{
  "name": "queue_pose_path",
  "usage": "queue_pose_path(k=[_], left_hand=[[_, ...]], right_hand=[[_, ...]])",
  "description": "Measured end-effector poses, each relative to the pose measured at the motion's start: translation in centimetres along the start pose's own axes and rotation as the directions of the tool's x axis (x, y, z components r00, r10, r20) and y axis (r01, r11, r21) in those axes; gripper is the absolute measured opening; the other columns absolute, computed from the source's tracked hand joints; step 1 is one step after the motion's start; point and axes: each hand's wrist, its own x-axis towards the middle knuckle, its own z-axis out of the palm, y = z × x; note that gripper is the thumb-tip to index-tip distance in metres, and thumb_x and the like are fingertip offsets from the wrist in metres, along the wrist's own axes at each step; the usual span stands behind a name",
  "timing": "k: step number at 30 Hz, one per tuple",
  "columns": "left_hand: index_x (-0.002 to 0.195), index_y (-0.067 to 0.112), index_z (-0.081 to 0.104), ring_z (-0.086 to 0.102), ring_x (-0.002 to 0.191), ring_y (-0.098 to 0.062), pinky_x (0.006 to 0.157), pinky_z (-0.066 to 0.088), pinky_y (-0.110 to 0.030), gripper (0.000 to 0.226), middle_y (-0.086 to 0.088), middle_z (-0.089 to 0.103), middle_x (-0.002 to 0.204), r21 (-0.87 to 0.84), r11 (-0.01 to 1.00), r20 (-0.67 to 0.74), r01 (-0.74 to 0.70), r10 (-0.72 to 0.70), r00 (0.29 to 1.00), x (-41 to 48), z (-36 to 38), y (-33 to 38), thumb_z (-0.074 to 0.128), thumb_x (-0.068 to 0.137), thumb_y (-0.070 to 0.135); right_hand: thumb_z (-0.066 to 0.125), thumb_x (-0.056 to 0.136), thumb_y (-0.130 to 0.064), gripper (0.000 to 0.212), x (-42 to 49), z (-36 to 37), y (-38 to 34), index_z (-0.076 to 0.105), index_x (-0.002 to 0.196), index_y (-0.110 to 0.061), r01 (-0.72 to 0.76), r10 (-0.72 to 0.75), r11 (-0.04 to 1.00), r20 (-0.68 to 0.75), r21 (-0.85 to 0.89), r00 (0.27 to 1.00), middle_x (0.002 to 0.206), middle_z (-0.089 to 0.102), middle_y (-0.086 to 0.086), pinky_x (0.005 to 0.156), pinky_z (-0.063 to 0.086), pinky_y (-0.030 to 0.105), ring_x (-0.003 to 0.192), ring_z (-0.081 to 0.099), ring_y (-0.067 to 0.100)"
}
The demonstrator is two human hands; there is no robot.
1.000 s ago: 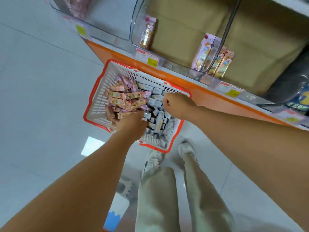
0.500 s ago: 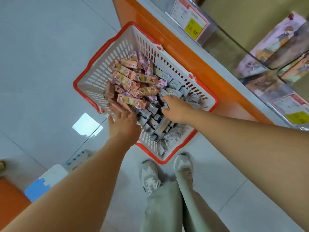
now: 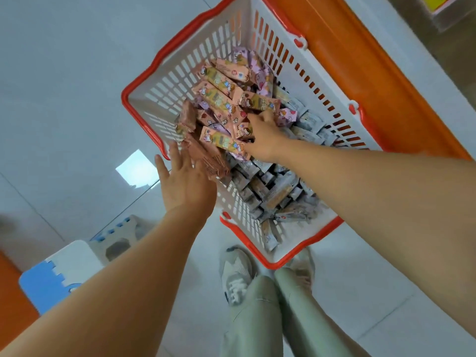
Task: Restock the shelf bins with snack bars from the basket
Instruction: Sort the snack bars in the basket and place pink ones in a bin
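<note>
A white basket (image 3: 175,81) with a red rim stands on the floor against the shelf base. Pink and orange snack bars (image 3: 221,99) are heaped at its far left, grey-wrapped bars (image 3: 270,191) fill its near right, and a few brown bars (image 3: 208,161) lie at the near left edge. My left hand (image 3: 185,184) is flat with straight fingers, touching the brown bars over the rim. My right hand (image 3: 262,135) is dug into the pink heap, its fingers curled round pink bars and the thumb hidden. No shelf bins are in view.
The orange shelf base (image 3: 360,60) runs along the basket's far side, with a price label (image 3: 448,6) above it. A blue and white step stool (image 3: 64,269) stands at the lower left. My shoes (image 3: 237,274) are just in front of the basket.
The camera has dropped much closer to the basket. My right hand moved from the grey bars into the pink heap. My left hand opened flat against the brown bars at the rim.
</note>
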Motion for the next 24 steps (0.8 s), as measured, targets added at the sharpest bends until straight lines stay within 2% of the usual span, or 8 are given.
queue_pose_path(k=[5, 7, 9, 14, 17, 20, 24], left_hand=[[0.152, 0.017, 0.024, -0.015, 0.148, -0.031, 0.119, -0.007, -0.054, 0.059, -0.010, 0.005, 0.162, -0.041, 0.999, 0.035, -0.014, 0.016, 0.999, -0.1, -0.5, 0.0, 0.037, 0.098, 0.036], [0.151, 0.017, 0.028, -0.012, 0.149, -0.030, 0.118, -0.007, -0.052, 0.057, -0.010, 0.007, 0.162, -0.048, 0.998, 0.059, -0.030, 0.033, 0.998, -0.4, -1.2, -0.1, 0.037, 0.098, 0.035], [0.150, 0.017, 0.031, -0.009, 0.149, -0.030, 0.118, -0.005, -0.050, 0.055, -0.010, 0.012, 0.162, -0.074, 0.997, 0.076, -0.033, 0.039, 0.996, -1.1, -2.1, -0.1, 0.036, 0.099, 0.035], [0.148, 0.014, 0.035, 0.004, 0.149, -0.030, 0.121, 0.005, -0.045, 0.053, -0.010, 0.025, 0.158, -0.199, 0.978, 0.049, -0.061, 0.072, 0.996, -4.2, -5.9, 0.8, 0.038, 0.099, 0.034], [0.138, 0.014, 0.048, 0.020, 0.143, -0.028, 0.117, 0.016, -0.042, 0.044, -0.008, 0.040, 0.149, -0.231, 0.962, -0.015, -0.149, 0.149, 0.989, -6.2, -9.3, 1.6, 0.042, 0.097, 0.028], [0.133, 0.013, 0.052, 0.031, 0.137, -0.029, 0.112, 0.027, -0.042, 0.039, -0.008, 0.049, 0.141, -0.235, 0.945, -0.058, -0.227, 0.220, 0.974, -8.0, -12.6, 2.7, 0.046, 0.096, 0.023], [0.144, 0.017, 0.040, 0.028, 0.140, -0.028, 0.115, 0.020, -0.042, 0.050, -0.007, 0.042, 0.148, -0.202, 0.918, -0.136, -0.341, 0.318, 0.938, -10.1, -16.3, 5.0, 0.047, 0.095, 0.021]], right_hand=[[0.065, 0.089, -0.013, 0.041, -1.5, 0.2, 0.1, 0.046, 0.124, -0.003, 0.058, -0.056, 0.997, -0.063, 0.041, 0.996, 0.137, 0.024, 0.008, 0.098, 0.046, 0.039, 0.108, 0.051, 0.027], [0.060, 0.093, -0.018, 0.028, -3.2, -0.1, 0.3, 0.050, 0.115, -0.004, 0.113, -0.106, 0.993, -0.134, 0.046, 0.985, 0.131, 0.030, 0.005, 0.086, 0.048, 0.036, 0.099, 0.055, 0.023], [0.053, 0.097, -0.022, 0.018, -5.2, -0.7, 0.4, 0.052, 0.104, -0.005, 0.158, -0.144, 0.986, -0.229, 0.047, 0.963, 0.124, 0.036, 0.003, 0.072, 0.044, 0.031, 0.086, 0.055, 0.018], [0.054, 0.095, -0.014, 0.008, -11.2, -2.4, 0.8, 0.049, 0.090, -0.010, 0.179, -0.142, 0.980, -0.328, 0.083, 0.934, 0.117, 0.036, -0.001, 0.060, 0.048, 0.029, 0.072, 0.056, 0.016], [0.055, 0.091, -0.007, 0.007, -15.3, -3.8, 0.8, 0.050, 0.094, -0.010, 0.135, -0.068, 0.975, -0.345, 0.174, 0.936, 0.128, 0.029, 0.001, 0.059, 0.041, 0.016, 0.082, 0.055, 0.012], [0.057, 0.089, -0.007, 0.027, -19.1, -5.3, 0.7, 0.050, 0.113, -0.016, 0.103, 0.002, 0.958, -0.362, 0.269, 0.932, 0.140, 0.023, 0.007, 0.068, 0.049, 0.024, 0.098, 0.056, 0.024], [0.057, 0.089, -0.009, 0.056, -23.7, -7.6, 1.0, 0.040, 0.138, -0.029, 0.171, 0.032, 0.887, -0.426, 0.429, 0.904, 0.139, 0.039, 0.007, 0.072, 0.051, 0.024, 0.112, 0.052, 0.024]])
